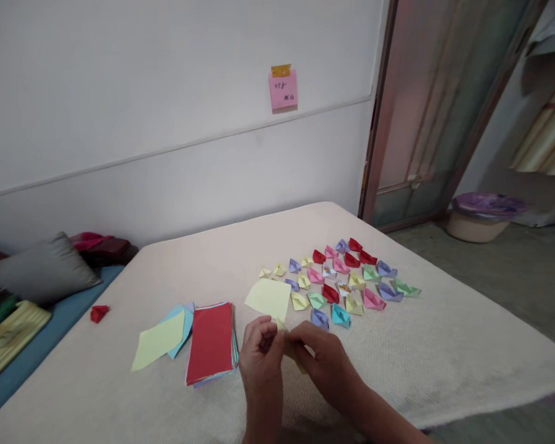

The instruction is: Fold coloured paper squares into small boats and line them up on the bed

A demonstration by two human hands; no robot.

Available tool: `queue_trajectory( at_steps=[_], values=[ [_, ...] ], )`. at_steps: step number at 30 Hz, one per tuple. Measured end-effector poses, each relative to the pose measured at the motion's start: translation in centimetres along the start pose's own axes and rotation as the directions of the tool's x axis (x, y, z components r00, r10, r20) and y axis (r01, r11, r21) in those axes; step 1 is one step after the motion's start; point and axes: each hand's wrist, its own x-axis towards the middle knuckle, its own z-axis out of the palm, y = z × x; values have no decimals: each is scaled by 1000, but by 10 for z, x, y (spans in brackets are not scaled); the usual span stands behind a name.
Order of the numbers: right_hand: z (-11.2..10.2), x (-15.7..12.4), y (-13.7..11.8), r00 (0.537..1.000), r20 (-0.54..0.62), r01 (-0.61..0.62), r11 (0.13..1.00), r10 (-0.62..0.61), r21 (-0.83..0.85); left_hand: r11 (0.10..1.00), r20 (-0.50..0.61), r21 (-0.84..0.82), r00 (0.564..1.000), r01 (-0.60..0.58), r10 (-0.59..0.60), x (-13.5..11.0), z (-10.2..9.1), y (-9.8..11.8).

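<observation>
Between my two hands is a small folded piece of pale yellow paper [290, 350], partly covered by my fingers. My left hand [263, 351] pinches its left side with curled fingers and thumb. From the right, my right hand [322, 354] grips the other side of it. Just beyond my hands lies a flat pale yellow sheet [269, 299]. A stack of coloured paper [211, 345] with a red sheet on top rests left of my left hand. Rows of small folded paper boats [341, 316] in several colours stand to the right, past my right hand.
Loose yellow [160, 338] and blue sheets [185, 339] lie left of the stack. A red folded paper piece [99, 313] sits near the left edge of the cloth-covered table [203, 265]. Beyond that edge is a grey cushion [41, 271]. A pink note [283, 91] is taped to the wall.
</observation>
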Motion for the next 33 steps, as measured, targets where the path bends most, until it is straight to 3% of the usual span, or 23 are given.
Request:
queue_trajectory(
  at_steps=[7, 10, 14, 19, 21, 26, 33],
  values=[
    [4, -2, 0, 998, 58, 42, 998, -39, -49, 998, 25, 18, 998, 60, -60, 1, -3, 5],
    [2, -1, -3, 995, 81, -55, 998, 51, 38, 985, 115, -100, 985, 139, -127, 3, -6, 4],
    [-3, 3, -2, 972, 143, -217, 945, 186, 245, 910, 279, -264, 929, 319, -244, 5, -8, 1],
    [-7, 7, 6, 948, 173, -314, 866, 265, 390, 844, 204, -420, 941, 334, -271, 9, -5, -2],
    [-7, 8, 9, 943, 182, -330, 844, 278, 423, 853, 219, -398, 938, 338, -270, 10, -5, -2],
    [-11, 8, 11, 940, 207, -338, 811, 270, 477, 904, 467, -220, 853, 368, -234, 10, -6, 3],
    [-18, 12, 8, 922, 237, -387, 738, 305, 553, 920, 457, -180, 858, 349, -236, 7, -7, 7]
  ],
)
